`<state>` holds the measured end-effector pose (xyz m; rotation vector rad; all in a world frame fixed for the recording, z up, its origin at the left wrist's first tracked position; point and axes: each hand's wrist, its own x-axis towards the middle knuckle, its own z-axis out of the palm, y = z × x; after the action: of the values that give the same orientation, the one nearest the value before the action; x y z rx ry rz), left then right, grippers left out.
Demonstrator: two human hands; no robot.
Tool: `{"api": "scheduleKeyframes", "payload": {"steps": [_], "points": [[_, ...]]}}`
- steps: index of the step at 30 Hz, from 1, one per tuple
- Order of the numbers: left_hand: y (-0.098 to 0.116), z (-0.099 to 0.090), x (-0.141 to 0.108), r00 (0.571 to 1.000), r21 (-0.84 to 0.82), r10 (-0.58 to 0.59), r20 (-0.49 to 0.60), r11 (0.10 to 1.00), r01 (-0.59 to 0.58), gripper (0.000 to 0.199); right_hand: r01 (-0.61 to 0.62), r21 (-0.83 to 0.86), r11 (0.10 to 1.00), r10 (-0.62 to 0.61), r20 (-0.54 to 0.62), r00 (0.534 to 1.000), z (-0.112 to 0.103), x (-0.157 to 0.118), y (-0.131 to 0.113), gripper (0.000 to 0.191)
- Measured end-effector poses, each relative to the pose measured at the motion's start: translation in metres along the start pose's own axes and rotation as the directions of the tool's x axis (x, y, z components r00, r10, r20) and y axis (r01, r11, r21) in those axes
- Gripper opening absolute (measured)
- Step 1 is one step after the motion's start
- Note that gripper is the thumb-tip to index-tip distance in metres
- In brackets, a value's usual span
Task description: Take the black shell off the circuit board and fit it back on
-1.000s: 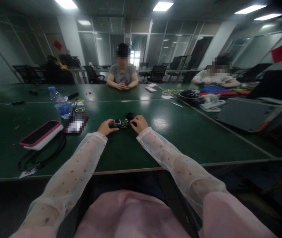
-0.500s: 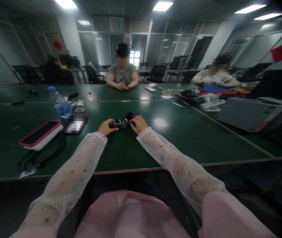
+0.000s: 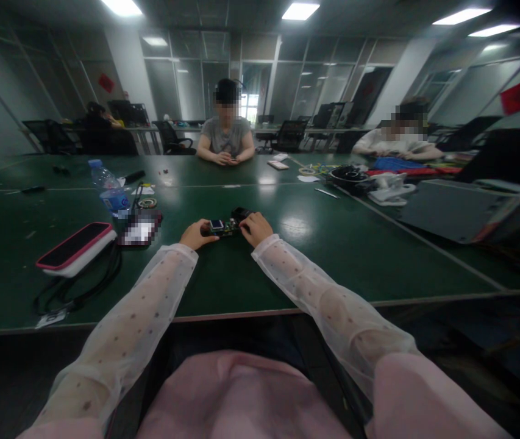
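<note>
Green tabletop [image 3: 355, 262] is lying below my fingers [image 3: 252, 219]; left hand [image 3: 192, 235] and right hand [image 3: 260, 228] are both pinching the board [image 3: 224, 229], so lopsided tugging could be slipping it loose.

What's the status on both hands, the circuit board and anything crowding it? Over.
Left hand holding left end of circuit board; right hand at right end, grip unclear. Small screen facing up. Black object close beyond right hand, kind unclear.
</note>
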<state>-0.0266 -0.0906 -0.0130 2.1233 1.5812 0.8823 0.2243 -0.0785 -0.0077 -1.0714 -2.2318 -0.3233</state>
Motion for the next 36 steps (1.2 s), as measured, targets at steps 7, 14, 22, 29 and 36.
{"api": "scheduleKeyframes", "payload": {"steps": [7, 14, 22, 29, 36], "points": [[0.000, 0.000, 0.000, 1.000, 0.008, -0.015, 0.007, 1.000, 0.015, 0.060, -0.011, 0.050, 0.999, 0.012, -0.016, 1.000, 0.001, 0.000, -0.001, 0.011], [-0.003, 0.000, 0.001, 1.000, -0.017, 0.000, 0.006, 1.000, 0.000, 0.060, -0.056, 0.137, 0.989, 0.061, -0.032, 0.998, 0.000, 0.001, 0.003, 0.012], [-0.014, 0.005, 0.006, 0.997, -0.106, 0.079, 0.012, 0.991, -0.077, 0.060, -0.354, 0.179, 0.918, 0.384, -0.178, 0.906, 0.019, -0.001, 0.039, 0.044], [-0.018, 0.007, 0.007, 0.996, -0.163, 0.084, 0.026, 0.983, -0.078, 0.066, -0.435, 0.287, 0.853, 0.461, -0.025, 0.887, 0.040, -0.005, 0.056, 0.053], [-0.015, 0.006, 0.006, 0.998, -0.195, 0.059, 0.030, 0.979, -0.052, 0.065, -0.306, 0.626, 0.717, 0.438, -0.064, 0.897, 0.027, 0.001, 0.036, 0.057]]}}
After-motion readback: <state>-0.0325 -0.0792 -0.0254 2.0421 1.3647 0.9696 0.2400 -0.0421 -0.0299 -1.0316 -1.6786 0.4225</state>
